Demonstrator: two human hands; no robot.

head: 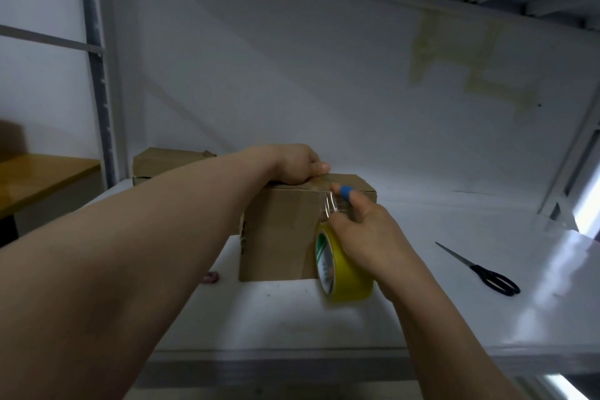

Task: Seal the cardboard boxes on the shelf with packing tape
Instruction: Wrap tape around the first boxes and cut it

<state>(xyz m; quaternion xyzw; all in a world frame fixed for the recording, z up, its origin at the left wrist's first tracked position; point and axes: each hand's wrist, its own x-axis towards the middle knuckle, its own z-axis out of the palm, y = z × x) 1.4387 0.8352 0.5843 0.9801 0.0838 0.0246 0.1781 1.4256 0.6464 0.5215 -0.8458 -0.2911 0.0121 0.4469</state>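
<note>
Cardboard box [276, 234] stands mid-shelf [422, 318], with a second box [162, 162] behind it to the left. The left hand [298, 166] lies curled on its top, thumb pinning the tape strip [328, 204]. The right hand [363, 230] grips the yellow tape roll [347, 273] beside its right face. Scissors [487, 273] lie farther right.

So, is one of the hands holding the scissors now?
No, the scissors lie untouched on the white shelf, while the right hand grips the yellow tape roll.
</note>
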